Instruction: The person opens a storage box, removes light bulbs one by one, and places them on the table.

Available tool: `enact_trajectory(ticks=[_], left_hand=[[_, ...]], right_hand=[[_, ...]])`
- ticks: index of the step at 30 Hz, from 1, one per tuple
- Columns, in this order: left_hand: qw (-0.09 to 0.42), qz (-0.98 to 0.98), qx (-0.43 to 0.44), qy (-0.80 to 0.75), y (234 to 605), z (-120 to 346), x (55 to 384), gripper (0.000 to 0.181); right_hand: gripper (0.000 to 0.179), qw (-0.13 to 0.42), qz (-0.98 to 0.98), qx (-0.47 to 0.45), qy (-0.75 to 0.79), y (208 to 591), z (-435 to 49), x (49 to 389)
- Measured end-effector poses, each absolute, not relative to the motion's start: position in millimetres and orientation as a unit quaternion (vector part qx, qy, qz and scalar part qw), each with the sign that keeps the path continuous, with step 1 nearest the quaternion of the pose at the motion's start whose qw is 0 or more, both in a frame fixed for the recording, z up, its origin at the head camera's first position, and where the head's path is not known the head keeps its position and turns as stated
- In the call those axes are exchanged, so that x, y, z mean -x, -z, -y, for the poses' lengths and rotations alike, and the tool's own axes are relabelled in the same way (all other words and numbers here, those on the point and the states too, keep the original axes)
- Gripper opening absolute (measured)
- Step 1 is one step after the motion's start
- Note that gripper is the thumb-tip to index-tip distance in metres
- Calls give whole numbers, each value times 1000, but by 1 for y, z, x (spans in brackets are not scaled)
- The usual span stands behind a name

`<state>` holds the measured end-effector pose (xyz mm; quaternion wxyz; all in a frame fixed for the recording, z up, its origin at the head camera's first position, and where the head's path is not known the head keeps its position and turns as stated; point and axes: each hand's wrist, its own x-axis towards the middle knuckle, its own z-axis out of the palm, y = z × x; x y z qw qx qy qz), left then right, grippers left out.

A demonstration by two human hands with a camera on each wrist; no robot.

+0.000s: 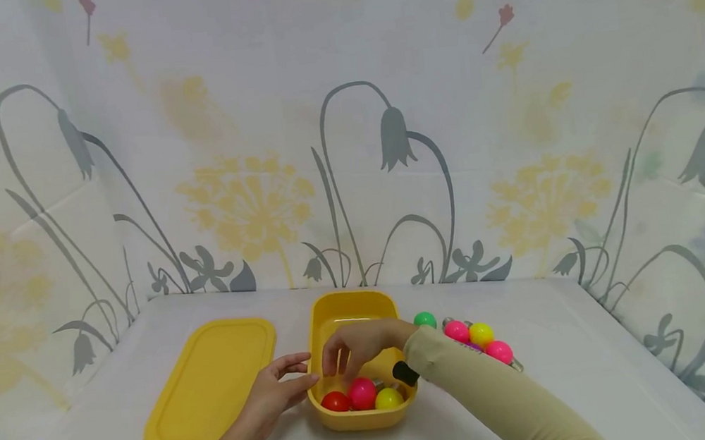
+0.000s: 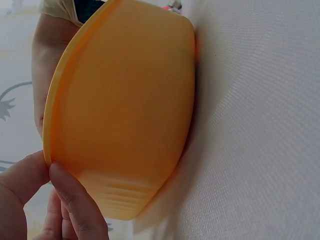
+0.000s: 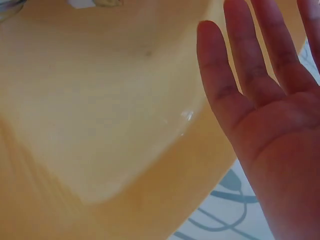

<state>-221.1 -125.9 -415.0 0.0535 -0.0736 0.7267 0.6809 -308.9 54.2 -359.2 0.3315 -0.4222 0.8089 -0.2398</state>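
A yellow plastic box point(image 1: 362, 421) stands on the table, its open top facing up. My left hand point(image 1: 272, 396) is at its left side, and in the left wrist view the thumb and a finger point(image 2: 75, 195) pinch the rim. My right hand point(image 1: 364, 341) reaches down inside the box. Its fingers point(image 3: 245, 50) look spread and mostly straight in the right wrist view, with nothing seen in them. Below it, at the near end, lie a red bulb point(image 1: 335, 401), a pink bulb point(image 1: 362, 393) and a yellow bulb point(image 1: 388, 398).
A flat yellow lid point(image 1: 212, 386) lies left of the box. To the right, several coloured bulbs with metal bases form a loose group, among them a green bulb point(image 1: 424, 320), a yellow bulb point(image 1: 481, 334) and a pink bulb point(image 1: 499, 352). Patterned cloth point(image 1: 253, 116) hangs behind the table.
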Motion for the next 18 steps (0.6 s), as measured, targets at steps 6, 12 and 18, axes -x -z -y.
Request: enact_trajectory(ticks=[6,12,18], left_hand=[[46,-725,74,-683,416,126,221,46],[48,-725,74,-683,415,126,221,48],[51,-726,73,-682,416,126,221,49]], right_hand=[[24,369,-807,413,204,363,-48,305],[29,410,-791,411,192,364,-44,302],[31,418,-790,405,193,362,-43,300]])
